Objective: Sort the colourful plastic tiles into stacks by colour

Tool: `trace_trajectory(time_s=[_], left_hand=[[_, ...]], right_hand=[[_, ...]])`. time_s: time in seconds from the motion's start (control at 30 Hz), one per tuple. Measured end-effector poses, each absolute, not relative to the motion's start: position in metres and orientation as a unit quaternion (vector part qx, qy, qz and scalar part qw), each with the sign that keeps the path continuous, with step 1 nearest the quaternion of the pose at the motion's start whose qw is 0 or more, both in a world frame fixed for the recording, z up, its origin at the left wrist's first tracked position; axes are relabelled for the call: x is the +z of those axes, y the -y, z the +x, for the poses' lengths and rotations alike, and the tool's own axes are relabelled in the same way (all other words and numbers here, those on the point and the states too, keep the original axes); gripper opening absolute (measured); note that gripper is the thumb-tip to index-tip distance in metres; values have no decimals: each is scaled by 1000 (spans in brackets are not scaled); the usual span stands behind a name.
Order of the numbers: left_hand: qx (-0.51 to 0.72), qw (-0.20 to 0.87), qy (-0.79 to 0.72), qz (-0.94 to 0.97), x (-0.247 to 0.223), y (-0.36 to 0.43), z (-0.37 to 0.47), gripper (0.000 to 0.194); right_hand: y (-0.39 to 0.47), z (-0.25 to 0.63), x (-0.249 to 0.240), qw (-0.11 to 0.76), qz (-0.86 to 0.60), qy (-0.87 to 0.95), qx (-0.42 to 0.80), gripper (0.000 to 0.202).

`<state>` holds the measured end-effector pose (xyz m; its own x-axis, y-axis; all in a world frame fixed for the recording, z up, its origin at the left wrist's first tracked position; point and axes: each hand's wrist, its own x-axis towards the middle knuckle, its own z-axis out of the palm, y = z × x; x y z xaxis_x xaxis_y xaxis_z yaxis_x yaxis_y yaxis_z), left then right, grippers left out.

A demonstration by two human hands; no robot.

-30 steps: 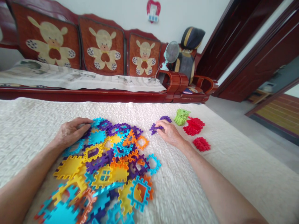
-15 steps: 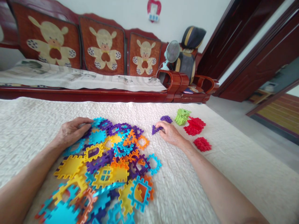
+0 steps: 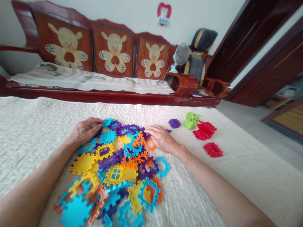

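A loose pile of interlocking plastic building pieces, with toothed edges in yellow [image 3: 84, 163], light blue [image 3: 76, 210], orange and purple, lies between my hands. My left hand [image 3: 86, 131] is at the pile's upper left edge, its thumb and fingers closed on a purple piece [image 3: 98, 132] that is mostly hidden. My right hand [image 3: 163, 138] reaches over the pile's upper right edge with its fingers stretched out, their tips at another purple piece [image 3: 146, 133]. Just behind that hand, a purple triangular piece [image 3: 169, 130] shows only in part.
Small stacks sit to the right: purple [image 3: 174, 123], green [image 3: 191, 120], red [image 3: 204, 130] and another red [image 3: 213, 149]. All rest on a cream quilted cover [image 3: 189, 176]. Beyond its far edge stands a wooden sofa [image 3: 132, 98] with bear cushions and a small fan [image 3: 181, 54].
My right hand has let go of the purple triangle near the purple stack and moved left to the pile. My left hand stays at the pile's edge. The view has turned slightly left.
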<state>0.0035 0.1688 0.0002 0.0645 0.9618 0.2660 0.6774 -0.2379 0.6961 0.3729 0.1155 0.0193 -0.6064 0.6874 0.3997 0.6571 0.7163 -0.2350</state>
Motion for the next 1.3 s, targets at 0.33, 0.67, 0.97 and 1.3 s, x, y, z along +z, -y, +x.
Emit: trace_trajectory(time_s=[0.33, 0.67, 0.97, 1.3], left_hand=[[363, 195, -583, 700, -1, -171, 4, 49], [351, 182, -584, 709, 1, -169, 4, 48], [361, 187, -580, 706, 1, -169, 6, 50], [349, 183, -588, 706, 0, -169, 4, 49]], right_hand=[[-130, 376, 9, 247, -353, 901, 57, 42], [-129, 374, 11, 276, -332, 901, 51, 30], [-114, 366, 42, 231, -345, 909, -18, 25], [-101, 376, 49, 130, -350, 926, 52, 33]])
